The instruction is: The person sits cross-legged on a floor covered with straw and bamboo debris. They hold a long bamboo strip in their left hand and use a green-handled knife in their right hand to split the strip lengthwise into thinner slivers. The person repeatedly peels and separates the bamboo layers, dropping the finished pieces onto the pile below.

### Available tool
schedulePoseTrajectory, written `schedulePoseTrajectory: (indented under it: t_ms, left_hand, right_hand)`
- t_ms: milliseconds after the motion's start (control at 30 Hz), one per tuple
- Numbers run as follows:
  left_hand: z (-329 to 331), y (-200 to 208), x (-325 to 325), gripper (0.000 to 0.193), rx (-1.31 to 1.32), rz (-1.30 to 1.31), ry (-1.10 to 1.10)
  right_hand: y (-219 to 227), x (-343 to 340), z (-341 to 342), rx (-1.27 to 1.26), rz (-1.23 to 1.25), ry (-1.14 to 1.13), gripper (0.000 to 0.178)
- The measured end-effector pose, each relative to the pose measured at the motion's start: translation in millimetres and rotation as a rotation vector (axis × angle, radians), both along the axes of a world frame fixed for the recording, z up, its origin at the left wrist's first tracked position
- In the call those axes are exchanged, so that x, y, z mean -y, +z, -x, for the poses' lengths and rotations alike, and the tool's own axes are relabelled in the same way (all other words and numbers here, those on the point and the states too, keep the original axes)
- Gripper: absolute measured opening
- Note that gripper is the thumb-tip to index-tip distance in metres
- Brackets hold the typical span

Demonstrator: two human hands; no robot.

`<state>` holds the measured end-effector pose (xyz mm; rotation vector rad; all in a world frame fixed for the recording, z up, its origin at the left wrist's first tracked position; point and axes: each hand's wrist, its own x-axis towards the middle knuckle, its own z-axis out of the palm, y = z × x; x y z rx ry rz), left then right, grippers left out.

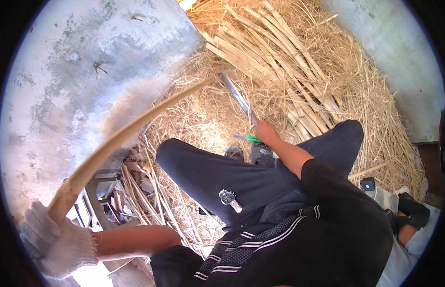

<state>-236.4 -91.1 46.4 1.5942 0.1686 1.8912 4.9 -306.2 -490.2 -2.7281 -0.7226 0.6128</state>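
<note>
My left hand (59, 244), in a white knitted glove, is wrapped round the near end of a long split bamboo strip (119, 131). The strip slants up and away to the right, thinner toward its far end. My bare right hand (266, 132) grips the handle of a long-bladed knife (236, 93). Its blade points forward and left, and the tip is at the strip's far end; whether they touch I cannot tell. Just below my right hand, a small green-handled tool (252, 138) lies near my shoes (261, 154).
Beyond my right hand lie several split bamboo strips (299, 71) on a heap of pale shavings (375, 110). Walls (98, 67) stand left and right. A wooden frame (94, 203) is by my left forearm. A watch (227, 197) rests on my lap; a black cube (368, 183) sits right.
</note>
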Motion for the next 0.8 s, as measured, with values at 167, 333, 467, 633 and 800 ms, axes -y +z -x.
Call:
schedulePoseTrajectory:
  t_ms: [167,333,467,633,800]
  left_hand:
    - [-71,14,18,0.053,0.143,0.061,-0.262]
    - [-134,-22,-2,0.057,-0.082,0.067,-0.606]
    - [-183,-58,-24,0.065,-0.092,0.179,-0.611]
    - [-199,-48,-11,0.068,-0.107,0.338,-0.616]
    - [-204,-47,1,0.068,-0.14,0.316,-0.618]
  right_hand:
    - [-60,-13,-20,0.137,0.051,0.036,0.049]
    - [47,14,-45,-0.592,-0.379,-0.385,0.041]
    - [133,75,-61,-0.983,-0.598,-0.517,0.04]
    - [203,112,-26,-0.605,-0.46,-0.391,0.033]
    - [202,70,-9,-0.237,-0.559,-0.294,0.052]
